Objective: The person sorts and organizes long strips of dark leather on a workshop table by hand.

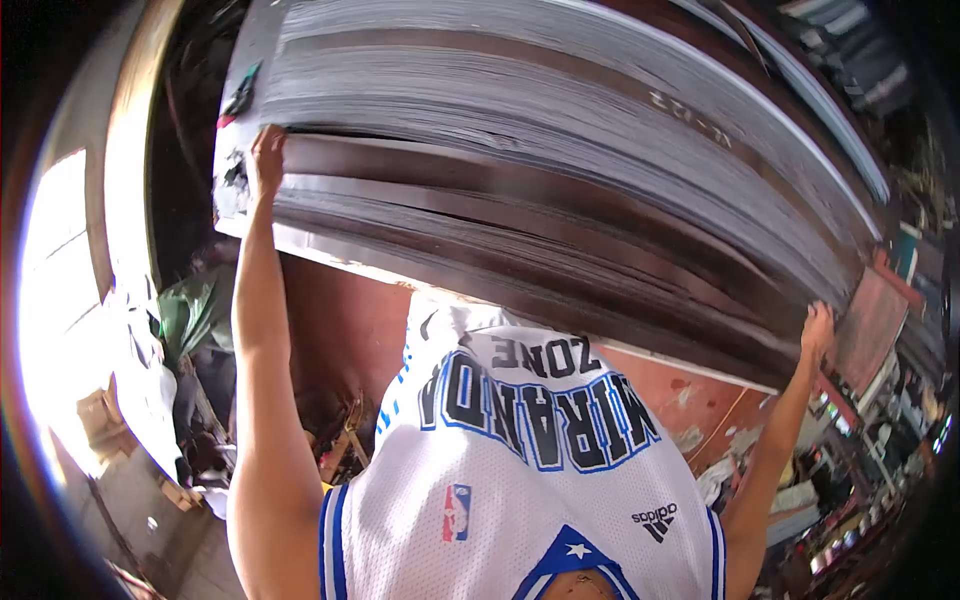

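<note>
Head view: two hands, one stack, one jersey.
Left hand: one, fingers together, clasping the stack's left edge.
Stack of sheets: one, held between both hands before the chest; sheets blurred, uncountable.
Jersey: one, white, blue lettering.
Right hand: one, curled on the stack's right corner.

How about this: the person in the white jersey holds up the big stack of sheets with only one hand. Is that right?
Not quite. The head view shows both hands on it: the left hand holds one end of the stack of sheets, and the right hand holds the other end. The jersey is white, as you said.
</note>
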`<state>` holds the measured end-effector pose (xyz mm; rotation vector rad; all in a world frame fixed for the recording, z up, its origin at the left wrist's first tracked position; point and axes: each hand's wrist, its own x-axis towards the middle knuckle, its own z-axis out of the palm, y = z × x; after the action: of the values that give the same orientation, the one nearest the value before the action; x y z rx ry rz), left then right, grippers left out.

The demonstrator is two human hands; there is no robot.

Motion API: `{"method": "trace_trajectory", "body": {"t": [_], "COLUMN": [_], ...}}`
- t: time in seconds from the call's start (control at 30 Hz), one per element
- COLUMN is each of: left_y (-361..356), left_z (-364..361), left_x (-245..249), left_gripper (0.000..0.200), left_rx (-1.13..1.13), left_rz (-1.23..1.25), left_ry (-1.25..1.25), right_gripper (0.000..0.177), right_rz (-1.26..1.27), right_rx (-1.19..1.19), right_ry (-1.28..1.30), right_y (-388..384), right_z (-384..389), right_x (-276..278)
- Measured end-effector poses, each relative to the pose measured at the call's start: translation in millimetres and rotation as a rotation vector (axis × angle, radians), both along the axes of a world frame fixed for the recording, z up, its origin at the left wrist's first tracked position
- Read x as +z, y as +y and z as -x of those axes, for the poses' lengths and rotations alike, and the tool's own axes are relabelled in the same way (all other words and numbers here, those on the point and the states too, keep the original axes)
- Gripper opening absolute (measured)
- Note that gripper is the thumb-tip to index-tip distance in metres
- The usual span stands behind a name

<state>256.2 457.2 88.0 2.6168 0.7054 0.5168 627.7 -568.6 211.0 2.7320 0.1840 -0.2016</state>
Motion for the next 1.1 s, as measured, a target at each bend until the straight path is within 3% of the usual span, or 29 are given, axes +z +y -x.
{"method": "trace_trajectory", "body": {"t": [0.03, 0.1, 0.17, 0.2, 0.3, 0.33, 0.43, 0.6, 0.8, 0.97, 1.1], "left_y": [6.0, -13.8, -14.0, -12.9, -3.0, -11.2, -25.7, -56.3, -105.7, -124.7, -123.8], "left_z": [6.9, -1.0, -4.0, -5.4, -4.2, -8.9, -19.7, -52.1, -86.9, -101.0, -106.7], "left_x": [-3.8, 22.2, 24.0, 20.2, -1.0, 6.4, 11.3, 16.2, 33.3, 38.0, 32.8], "left_gripper": [0.015, 0.023, 0.037, 0.043, 0.058, 0.064, 0.063, 0.048, 0.031, 0.039, 0.033], "left_rx": [-0.005, 0.066, 0.088, 0.168, 0.370, 0.489, 0.457, 0.390, 0.386, 0.311, 0.246], "left_rz": [0.048, -0.100, -0.264, -0.230, -0.116, 0.085, 0.106, 0.141, 0.078, 0.061, 0.069], "left_ry": [-0.094, 0.015, -0.032, -0.033, -0.050, 0.022, -0.025, -0.115, -0.149, -0.050, -0.076], "right_gripper": [0.030, 0.039, 0.043, 0.043, 0.035, 0.030, 0.021, 0.040, 0.056, 0.053, 0.047], "right_rz": [0.028, 0.044, 0.104, 0.089, -0.463, -0.602, -0.779, -0.972, -0.789, -0.682, -0.657], "right_rx": [-0.041, -0.033, -0.129, -0.108, 0.173, 0.238, 0.490, 0.677, 1.028, 1.063, 1.060], "right_ry": [-0.015, -0.088, -0.096, -0.105, -0.240, -0.228, -0.178, -0.075, -0.089, -0.112, -0.126], "right_y": [-7.0, -6.7, 42.5, 55.7, 113.8, 163.1, 291.9, 424.0, 494.6, 510.1, 507.5], "right_z": [0.5, -2.7, 4.7, 8.8, 28.6, 47.1, 93.8, 108.3, 93.9, 84.1, 70.7], "right_x": [-2.9, -3.1, 17.9, 16.0, 12.4, 12.7, 3.9, -27.3, -37.2, -43.2, -45.7]}}
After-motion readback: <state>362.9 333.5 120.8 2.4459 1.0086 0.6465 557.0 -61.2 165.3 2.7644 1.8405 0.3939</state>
